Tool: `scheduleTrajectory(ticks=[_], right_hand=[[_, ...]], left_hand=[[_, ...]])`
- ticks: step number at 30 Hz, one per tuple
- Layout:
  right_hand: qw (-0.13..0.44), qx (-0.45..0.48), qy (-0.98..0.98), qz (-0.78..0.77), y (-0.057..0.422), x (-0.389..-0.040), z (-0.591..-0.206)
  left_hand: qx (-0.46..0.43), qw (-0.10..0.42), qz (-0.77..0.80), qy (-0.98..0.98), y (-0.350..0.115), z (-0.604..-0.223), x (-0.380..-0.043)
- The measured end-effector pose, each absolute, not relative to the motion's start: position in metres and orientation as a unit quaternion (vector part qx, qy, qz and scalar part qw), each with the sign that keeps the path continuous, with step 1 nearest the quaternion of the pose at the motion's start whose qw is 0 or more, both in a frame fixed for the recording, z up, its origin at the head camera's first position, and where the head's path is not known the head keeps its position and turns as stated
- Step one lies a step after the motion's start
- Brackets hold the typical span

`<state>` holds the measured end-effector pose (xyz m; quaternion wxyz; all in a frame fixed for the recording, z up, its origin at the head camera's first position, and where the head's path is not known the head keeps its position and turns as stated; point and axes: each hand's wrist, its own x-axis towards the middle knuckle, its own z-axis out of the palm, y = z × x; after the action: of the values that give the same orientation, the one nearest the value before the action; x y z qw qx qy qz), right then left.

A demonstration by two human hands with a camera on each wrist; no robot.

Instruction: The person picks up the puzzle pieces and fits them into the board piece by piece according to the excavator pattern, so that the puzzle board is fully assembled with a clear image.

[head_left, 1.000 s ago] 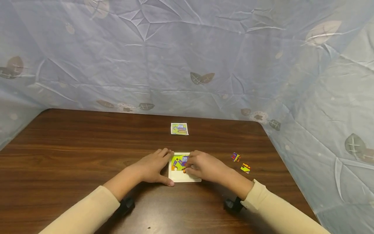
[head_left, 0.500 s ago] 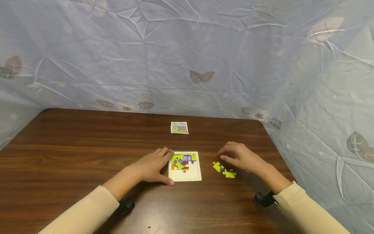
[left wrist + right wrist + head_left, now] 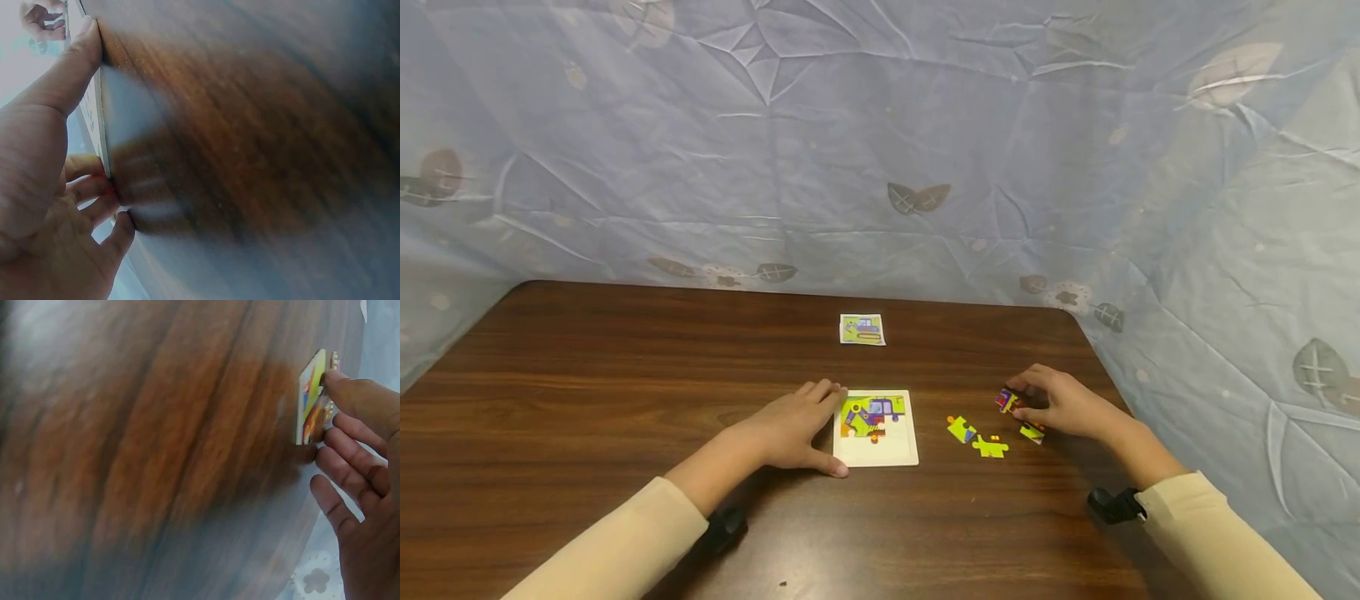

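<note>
In the head view, my left hand [image 3: 793,427] rests at the left side of a white puzzle tray [image 3: 876,458], its thumb near the front corner and fingertips at the back corner. Seen from the left wrist, the hand [image 3: 75,181] spans the tray's edge. A partial excavator picture of joined pieces [image 3: 872,414] fills the tray's upper part. To the right, my right hand [image 3: 1063,404] has thumb and fingers curled around a purple and red puzzle piece [image 3: 1006,401]. A green and orange piece [image 3: 1032,433] lies just below that hand.
Two green jigsaw pieces, one with a blue corner [image 3: 961,429] and one plain [image 3: 990,448], lie between tray and right hand. A small excavator picture card [image 3: 862,329] lies farther back. A patterned grey curtain [image 3: 850,167] hangs behind the wooden table [image 3: 625,358].
My right hand has left the tray and moved right, past the two green pieces, to the purple and red puzzle piece. Those green pieces have come into view. The left hand stays put.
</note>
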<state>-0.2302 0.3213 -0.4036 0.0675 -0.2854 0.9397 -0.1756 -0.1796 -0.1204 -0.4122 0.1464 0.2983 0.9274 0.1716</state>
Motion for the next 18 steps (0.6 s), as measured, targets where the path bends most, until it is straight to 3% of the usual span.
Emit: scheduleTrajectory(ticks=[18], right_hand=[[0.09, -0.268, 0.938, -0.201, 0.308, -0.233, -0.405]], left_hand=[[0.295, 0.155, 0.177, 0.926, -0.12, -0.411, -0.179]])
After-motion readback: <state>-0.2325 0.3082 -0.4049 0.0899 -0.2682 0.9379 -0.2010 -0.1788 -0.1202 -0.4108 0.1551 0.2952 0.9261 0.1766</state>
